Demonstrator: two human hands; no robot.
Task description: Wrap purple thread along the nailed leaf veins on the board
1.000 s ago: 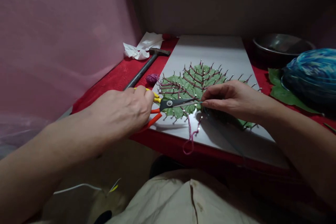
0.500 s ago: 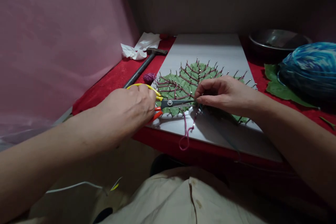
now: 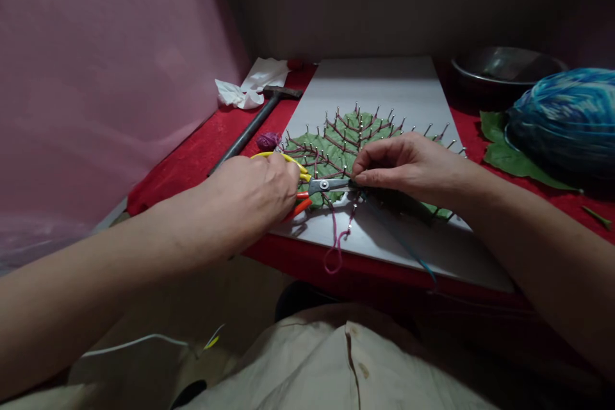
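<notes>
My left hand [image 3: 259,192] is closed round the yellow and red handles of small scissors [image 3: 325,185], whose blades point right. The blade tips reach the fingertips of my right hand [image 3: 403,163], which pinch blue yarn [image 3: 413,253] that trails down over the board's front edge. Both hands are over a large green leaf [image 3: 341,131] on a white board [image 3: 375,83]. Several nails stand along the leaf's outline and veins, with dark pink yarn [image 3: 335,230] wound between them. A loop of that yarn hangs at the near edge. My right hand hides part of the leaf.
A hammer [image 3: 250,128], a pink yarn bundle [image 3: 268,141] and crumpled tissue [image 3: 240,95] lie left of the board on red cloth [image 3: 192,163]. On the right are a metal bowl [image 3: 509,67], a blue yarn ball [image 3: 567,122] and another leaf [image 3: 509,154].
The scissors have moved slightly right, so their tips are now at my right fingertips. The blue yarn below my right hand shows more plainly. The whole view has shifted a little.
</notes>
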